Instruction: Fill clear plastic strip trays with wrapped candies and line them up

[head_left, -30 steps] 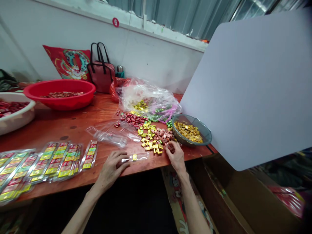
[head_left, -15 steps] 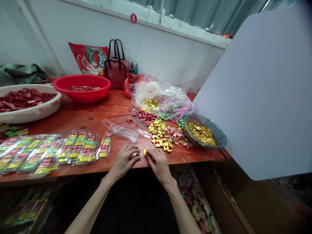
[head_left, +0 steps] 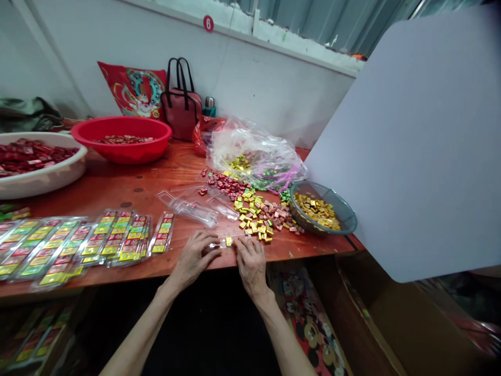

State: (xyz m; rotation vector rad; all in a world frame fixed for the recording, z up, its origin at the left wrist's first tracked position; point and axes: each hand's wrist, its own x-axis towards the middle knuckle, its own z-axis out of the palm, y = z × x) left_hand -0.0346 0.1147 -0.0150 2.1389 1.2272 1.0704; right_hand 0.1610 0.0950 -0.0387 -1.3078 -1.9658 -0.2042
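A narrow clear plastic tray [head_left: 223,244] lies across the table's front edge between my hands. One small yellow-wrapped block [head_left: 229,241] sits in it. My left hand [head_left: 197,255] is closed, thumb and fingers pinching the tray's left end. My right hand [head_left: 251,263] has its fingers bent over the right end, just beside the yellow block; what lies beneath these fingers is hidden. Beyond the right hand is a loose heap of yellow blocks [head_left: 256,228], with brownish-pink blocks [head_left: 276,215] and red blocks [head_left: 225,184] farther back.
Empty clear trays [head_left: 191,209] lie ahead. Filled packs [head_left: 104,235] line the left side. A red basin [head_left: 121,149], a white basin [head_left: 47,180] and a grey-green basket [head_left: 344,211] hold more blocks. Clear plastic bags [head_left: 254,149] lie behind; a pale panel [head_left: 410,146] stands right.
The right hand has drawn slightly back from the yellow block, which shows more fully. My left hand stays at the tray's left end. The whole view has shifted a little.
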